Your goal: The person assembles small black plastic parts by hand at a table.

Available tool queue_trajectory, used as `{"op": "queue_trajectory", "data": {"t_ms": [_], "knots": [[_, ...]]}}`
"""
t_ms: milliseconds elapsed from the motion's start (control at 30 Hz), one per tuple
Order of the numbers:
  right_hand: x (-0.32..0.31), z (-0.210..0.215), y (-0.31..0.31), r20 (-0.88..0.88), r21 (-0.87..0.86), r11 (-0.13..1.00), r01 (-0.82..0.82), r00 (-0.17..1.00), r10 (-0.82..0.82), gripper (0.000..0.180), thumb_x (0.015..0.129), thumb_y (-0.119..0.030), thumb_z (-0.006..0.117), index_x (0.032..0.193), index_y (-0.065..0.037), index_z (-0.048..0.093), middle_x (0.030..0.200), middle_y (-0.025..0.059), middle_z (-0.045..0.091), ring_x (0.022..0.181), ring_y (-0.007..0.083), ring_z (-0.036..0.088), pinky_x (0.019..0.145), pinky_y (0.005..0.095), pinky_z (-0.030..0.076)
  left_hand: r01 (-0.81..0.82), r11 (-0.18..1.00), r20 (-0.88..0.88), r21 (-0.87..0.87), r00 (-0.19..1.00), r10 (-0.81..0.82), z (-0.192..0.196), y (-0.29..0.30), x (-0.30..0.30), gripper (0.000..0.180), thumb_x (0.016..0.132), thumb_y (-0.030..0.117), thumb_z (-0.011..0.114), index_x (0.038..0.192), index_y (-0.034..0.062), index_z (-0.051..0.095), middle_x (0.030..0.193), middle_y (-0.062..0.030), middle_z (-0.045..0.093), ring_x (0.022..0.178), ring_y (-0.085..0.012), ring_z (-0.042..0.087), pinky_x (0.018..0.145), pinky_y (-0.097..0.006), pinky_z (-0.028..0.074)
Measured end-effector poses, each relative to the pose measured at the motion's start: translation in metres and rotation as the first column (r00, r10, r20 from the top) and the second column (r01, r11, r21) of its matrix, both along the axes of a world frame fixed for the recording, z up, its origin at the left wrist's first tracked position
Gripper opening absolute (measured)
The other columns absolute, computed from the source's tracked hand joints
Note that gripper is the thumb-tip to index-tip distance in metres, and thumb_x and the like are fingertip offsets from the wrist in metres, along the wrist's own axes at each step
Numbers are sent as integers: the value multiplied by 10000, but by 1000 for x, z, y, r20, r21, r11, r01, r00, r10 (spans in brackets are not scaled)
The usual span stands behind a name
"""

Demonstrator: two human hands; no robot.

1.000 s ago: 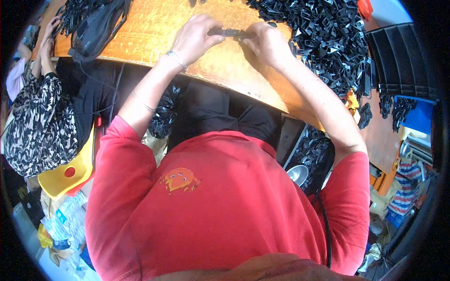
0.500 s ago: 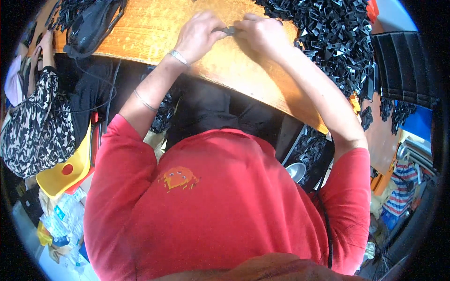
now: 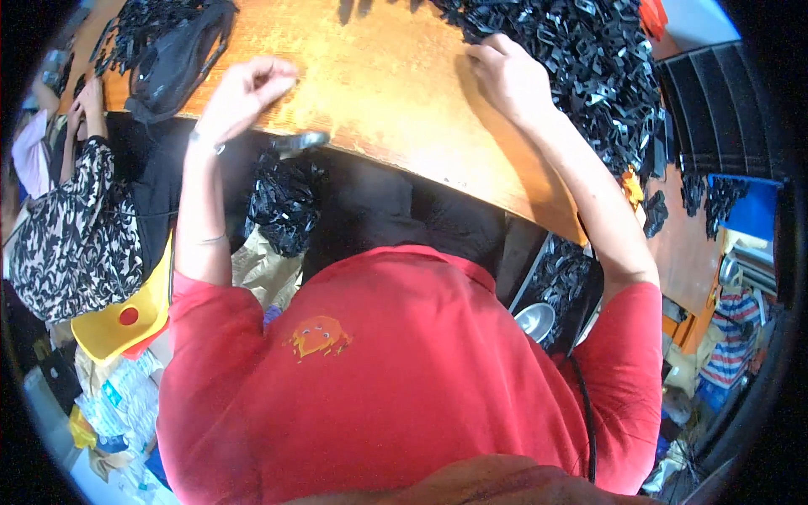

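Note:
My left hand (image 3: 246, 94) is raised over the table's near-left edge, its fingers loosely curled and apart, holding nothing that I can see. Below it, a small dark plastic piece (image 3: 301, 140), smeared by motion, is in the air beside the table edge. Under that piece is a heap of black plastic parts (image 3: 284, 206). My right hand (image 3: 515, 80) lies at the left border of a big pile of black plastic clips (image 3: 581, 76). Its fingers are bent and drawn together, and whatever is at their tips is hidden.
The wooden table (image 3: 379, 84) curves before me. A black mesh bag (image 3: 172, 76) lies on its left part. Another person's hand (image 3: 88, 101) is at far left, above a yellow plastic chair (image 3: 126, 320). A metal bowl (image 3: 535, 321) and more black parts are below the table's right side.
My hands, together on a small dark piece before, have parted. The left swung left and nearer, letting go of the piece past the table edge; the right moved slightly right to the pile.

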State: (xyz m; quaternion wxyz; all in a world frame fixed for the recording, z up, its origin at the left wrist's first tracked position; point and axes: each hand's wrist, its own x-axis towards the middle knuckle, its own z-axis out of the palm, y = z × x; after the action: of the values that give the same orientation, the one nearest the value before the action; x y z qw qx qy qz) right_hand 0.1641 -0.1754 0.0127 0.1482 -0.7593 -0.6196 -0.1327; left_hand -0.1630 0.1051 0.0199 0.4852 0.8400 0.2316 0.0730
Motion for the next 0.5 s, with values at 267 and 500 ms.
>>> {"op": "queue_trajectory", "data": {"t_ms": [267, 500], "knots": [[15, -19, 9, 86, -127, 991, 52, 995, -41, 253, 920, -141, 672, 1164, -154, 737, 1023, 97, 632, 1045, 300, 651, 863, 419, 567, -303, 653, 316, 694, 943, 101, -25, -4, 156, 392, 960, 339, 727, 1218, 44, 719, 1078, -171, 741, 1018, -342, 728, 889, -454, 581], [-19, 5, 0, -220, -116, 993, -27, 976, 1, 202, 891, -81, 727, 1090, -97, 699, 1029, 134, 631, 939, 386, 704, 813, 474, 589, -142, 635, -51, 760, 960, 275, -16, -6, 213, 380, 940, 319, 727, 1175, 23, 686, 1143, -212, 733, 1087, -391, 715, 924, -499, 588]]}}
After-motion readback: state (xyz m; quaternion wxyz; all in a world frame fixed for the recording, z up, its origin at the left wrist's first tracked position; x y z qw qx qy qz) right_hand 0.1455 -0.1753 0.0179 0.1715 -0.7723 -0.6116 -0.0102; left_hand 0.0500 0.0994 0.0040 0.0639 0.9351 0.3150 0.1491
